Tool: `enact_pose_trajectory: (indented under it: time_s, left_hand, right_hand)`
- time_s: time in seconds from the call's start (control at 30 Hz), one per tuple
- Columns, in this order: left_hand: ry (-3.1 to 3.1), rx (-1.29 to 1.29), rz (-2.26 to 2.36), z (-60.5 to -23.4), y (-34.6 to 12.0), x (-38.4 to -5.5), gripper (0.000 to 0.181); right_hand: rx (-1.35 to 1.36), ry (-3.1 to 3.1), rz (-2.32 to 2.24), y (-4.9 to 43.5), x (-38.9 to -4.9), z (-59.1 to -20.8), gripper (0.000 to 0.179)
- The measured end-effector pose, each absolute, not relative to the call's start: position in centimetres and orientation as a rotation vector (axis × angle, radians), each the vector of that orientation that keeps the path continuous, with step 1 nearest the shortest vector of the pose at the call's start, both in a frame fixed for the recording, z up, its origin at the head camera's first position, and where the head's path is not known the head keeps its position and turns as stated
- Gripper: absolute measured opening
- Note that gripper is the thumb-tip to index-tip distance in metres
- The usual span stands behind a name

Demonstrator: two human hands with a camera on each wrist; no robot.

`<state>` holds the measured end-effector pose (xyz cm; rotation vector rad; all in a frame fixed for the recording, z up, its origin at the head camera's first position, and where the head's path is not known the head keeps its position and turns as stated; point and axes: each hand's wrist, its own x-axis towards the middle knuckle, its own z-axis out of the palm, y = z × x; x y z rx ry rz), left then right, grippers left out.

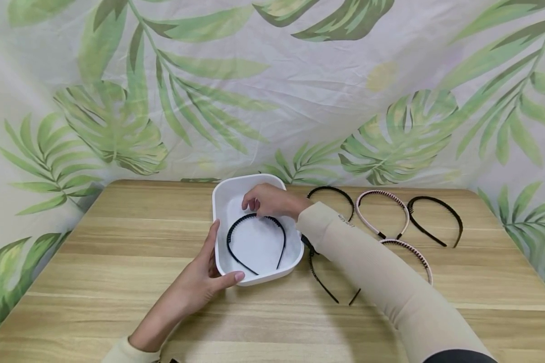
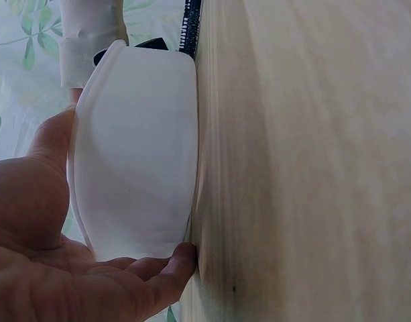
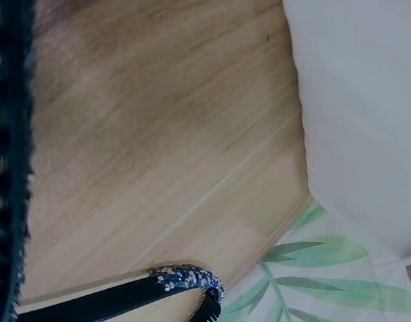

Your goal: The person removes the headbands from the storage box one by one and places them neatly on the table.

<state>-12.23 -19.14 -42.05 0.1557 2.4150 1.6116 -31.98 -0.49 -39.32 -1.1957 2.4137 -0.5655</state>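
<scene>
My left hand (image 1: pixel 199 282) grips the near left corner of a white plastic tub (image 1: pixel 254 247), thumb over the front rim and fingers along the left side. In the left wrist view the fingertips reach the bottom edge of the tub's wall (image 2: pixel 135 154). A black toothed headband (image 1: pixel 228 241) lies inside, its ends toward me. Above the top of this headband is my right hand (image 1: pixel 274 199), reaching in over the right rim with loosely bent fingers. It overlaps part of the band in the head view. The right wrist view shows no fingers, only the tub's outer wall (image 3: pixel 366 121).
Right of the tub lie a black headband (image 1: pixel 333 188), a pink one (image 1: pixel 359 207) and another black one (image 1: pixel 459 222) in a back row. Nearer, a pink headband (image 1: pixel 426 263) and a black one (image 1: pixel 320 282) are partly hidden by my right sleeve (image 1: pixel 372 267). A leaf-print cloth (image 1: pixel 309 116) hangs behind.
</scene>
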Motion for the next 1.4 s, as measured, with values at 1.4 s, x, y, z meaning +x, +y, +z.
enact_pose_trajectory:
  time_s: [1.4]
  left_hand:
    - [2.429, 0.130, 1.581, -42.02, -19.23, -12.43, 0.122]
  right_hand:
    - [-1.279, 2.480, -0.720, -0.59, -31.80, -38.54, 0.046]
